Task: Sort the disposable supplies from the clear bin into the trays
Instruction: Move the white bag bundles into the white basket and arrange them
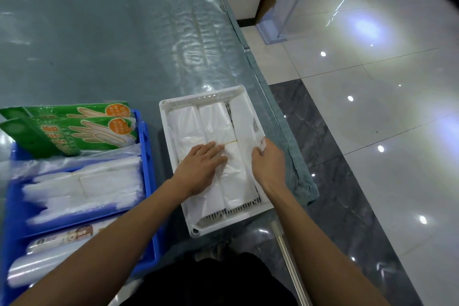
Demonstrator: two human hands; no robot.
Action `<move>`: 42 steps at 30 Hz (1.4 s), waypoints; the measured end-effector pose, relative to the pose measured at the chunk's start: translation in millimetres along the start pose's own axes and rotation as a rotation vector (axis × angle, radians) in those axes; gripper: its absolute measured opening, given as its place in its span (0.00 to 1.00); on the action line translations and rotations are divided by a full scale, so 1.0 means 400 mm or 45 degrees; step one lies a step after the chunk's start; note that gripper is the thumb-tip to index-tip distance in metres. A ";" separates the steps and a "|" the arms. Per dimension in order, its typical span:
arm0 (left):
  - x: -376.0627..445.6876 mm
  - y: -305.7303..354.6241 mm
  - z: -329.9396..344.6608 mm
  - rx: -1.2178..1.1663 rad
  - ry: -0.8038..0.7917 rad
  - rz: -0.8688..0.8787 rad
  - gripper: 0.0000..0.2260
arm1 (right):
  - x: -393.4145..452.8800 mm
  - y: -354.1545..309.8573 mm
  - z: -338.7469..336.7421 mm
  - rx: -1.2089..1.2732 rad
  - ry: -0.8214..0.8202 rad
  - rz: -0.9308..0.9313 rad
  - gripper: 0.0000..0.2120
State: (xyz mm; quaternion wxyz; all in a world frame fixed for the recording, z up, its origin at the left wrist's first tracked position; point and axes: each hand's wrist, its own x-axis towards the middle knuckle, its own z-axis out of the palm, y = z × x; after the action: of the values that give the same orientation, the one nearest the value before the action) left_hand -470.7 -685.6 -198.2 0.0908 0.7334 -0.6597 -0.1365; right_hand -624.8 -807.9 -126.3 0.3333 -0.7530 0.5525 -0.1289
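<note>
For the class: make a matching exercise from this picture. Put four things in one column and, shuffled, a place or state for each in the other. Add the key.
1. green glove packets
2. left hand
3. right hand
4. white slotted tray

A. grips the rightmost white bag bundle
B. sits near the table's right edge
C. lies flat on the folded bags
D. leans in the blue tray

Pairs: 1-D, 2-C, 3-A, 4-B

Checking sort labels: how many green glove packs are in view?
2. Both lie at the far end of the blue tray, overlapping: one behind, one in front. More could be hidden underneath.
</note>
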 end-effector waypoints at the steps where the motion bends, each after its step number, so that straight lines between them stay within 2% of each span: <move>1: 0.000 0.000 0.002 0.007 -0.001 0.001 0.20 | -0.002 -0.005 -0.012 0.022 0.039 -0.010 0.09; 3: 0.000 -0.001 0.004 0.017 -0.005 0.003 0.19 | 0.000 -0.009 -0.026 0.079 0.070 -0.018 0.07; 7: 0.003 -0.005 0.002 -0.002 -0.020 0.009 0.19 | 0.010 -0.003 -0.007 0.112 0.001 0.008 0.06; 11: 0.005 0.007 -0.010 -0.050 0.027 -0.028 0.21 | 0.019 0.011 0.037 0.118 -0.059 0.121 0.04; 12: 0.007 0.013 -0.014 -0.055 0.048 -0.034 0.21 | 0.021 0.011 0.043 0.130 -0.091 0.154 0.06; 14: 0.015 0.025 -0.017 -0.039 0.060 -0.001 0.22 | 0.016 0.008 0.041 0.145 -0.174 0.194 0.18; 16: 0.022 0.033 -0.013 0.013 0.019 0.057 0.21 | 0.000 0.008 0.036 0.148 -0.229 0.205 0.25; 20: 0.027 0.030 -0.004 0.072 -0.036 0.068 0.21 | -0.038 0.029 0.042 0.073 -0.132 0.189 0.24; 24: 0.031 0.033 -0.003 0.077 -0.039 0.063 0.22 | -0.090 0.050 0.038 -0.041 -0.097 0.094 0.28; 28: 0.040 0.057 -0.001 0.113 -0.095 0.027 0.24 | -0.110 0.079 0.052 -0.334 -0.161 -0.050 0.23; 33: 0.031 0.053 -0.005 0.102 -0.090 0.052 0.26 | -0.102 0.124 0.078 -0.657 -0.214 -0.207 0.22; 38: 0.004 0.040 -0.013 0.098 -0.077 0.096 0.22 | -0.101 0.126 0.077 -0.763 -0.190 -0.233 0.22; 42: -0.015 0.042 -0.032 0.130 -0.113 0.064 0.21 | -0.121 0.105 0.058 -0.750 -0.162 -0.277 0.18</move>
State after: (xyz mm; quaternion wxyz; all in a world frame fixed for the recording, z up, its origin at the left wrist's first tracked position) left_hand -483.1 -682.0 -180.4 0.0273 0.7137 -0.6873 -0.1326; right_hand -660.3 -762.3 -162.2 0.1189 -0.8783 0.4604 0.0491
